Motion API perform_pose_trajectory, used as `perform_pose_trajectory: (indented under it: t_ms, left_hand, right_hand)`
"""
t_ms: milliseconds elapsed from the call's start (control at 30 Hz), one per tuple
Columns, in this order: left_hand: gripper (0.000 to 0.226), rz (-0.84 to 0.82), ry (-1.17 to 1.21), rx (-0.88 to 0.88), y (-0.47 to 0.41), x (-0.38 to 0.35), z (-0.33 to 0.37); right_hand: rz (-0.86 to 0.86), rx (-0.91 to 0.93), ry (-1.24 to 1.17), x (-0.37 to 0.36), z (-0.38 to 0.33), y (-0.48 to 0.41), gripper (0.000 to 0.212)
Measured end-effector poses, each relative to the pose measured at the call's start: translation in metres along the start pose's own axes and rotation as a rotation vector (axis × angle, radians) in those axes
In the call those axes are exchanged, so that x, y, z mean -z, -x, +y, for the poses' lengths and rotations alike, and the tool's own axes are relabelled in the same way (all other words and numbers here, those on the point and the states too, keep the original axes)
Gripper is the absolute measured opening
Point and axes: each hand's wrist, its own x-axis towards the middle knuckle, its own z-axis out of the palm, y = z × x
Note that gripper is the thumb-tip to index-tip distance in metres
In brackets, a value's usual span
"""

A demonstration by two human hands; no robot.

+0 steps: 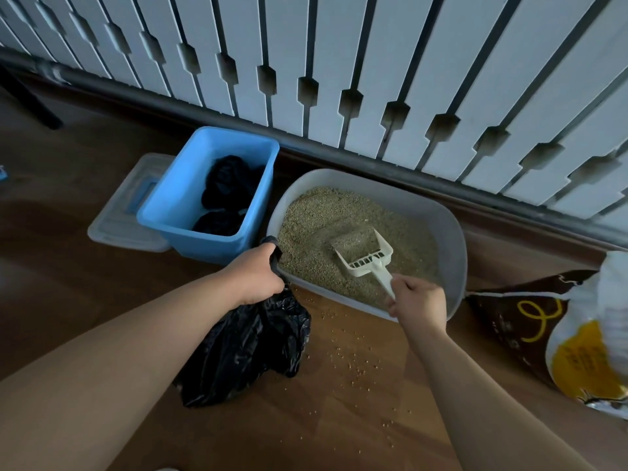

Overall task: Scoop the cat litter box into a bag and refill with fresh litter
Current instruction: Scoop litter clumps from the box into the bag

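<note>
A grey litter box (452, 232) full of tan litter (326, 215) sits on the wooden floor by the white slatted wall. My right hand (419, 302) grips the handle of a white slotted scoop (365, 251); the scoop's blade lies in the litter and holds some grains. My left hand (255, 275) grips the top of a black plastic bag (248, 348) at the box's front left corner. The bag hangs down onto the floor. A brown, yellow and white sack of litter (560, 331) lies on the floor right of the box.
A blue plastic bin (176, 202) holding black bundles stands left of the litter box. A clear lid (119, 215) lies flat beside the bin. Loose litter grains (346, 355) are scattered on the floor in front of the box. A dark furniture leg (34, 103) stands far left.
</note>
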Motion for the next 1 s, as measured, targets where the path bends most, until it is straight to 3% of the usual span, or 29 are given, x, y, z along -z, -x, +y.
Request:
perform_pose_trajectory:
  t_ms: [567,867,1000]
  left_hand:
    - [0.082,0.035,0.066,0.001,0.001,0.011,-0.016]
    - [0.084,0.012,0.085,-0.005,-0.015,0.018,-0.029]
    - [0.082,0.013,0.099,-0.008,-0.018,0.023,-0.032]
  right_hand:
    - [-0.087,0.116,0.094,-0.04,-0.029,-0.005,0.025]
    - [-0.045,0.1,0.312,-0.089,-0.05,-0.018,0.042]
    - [-0.058,0.105,0.238,-0.109,-0.052,-0.021,0.043]
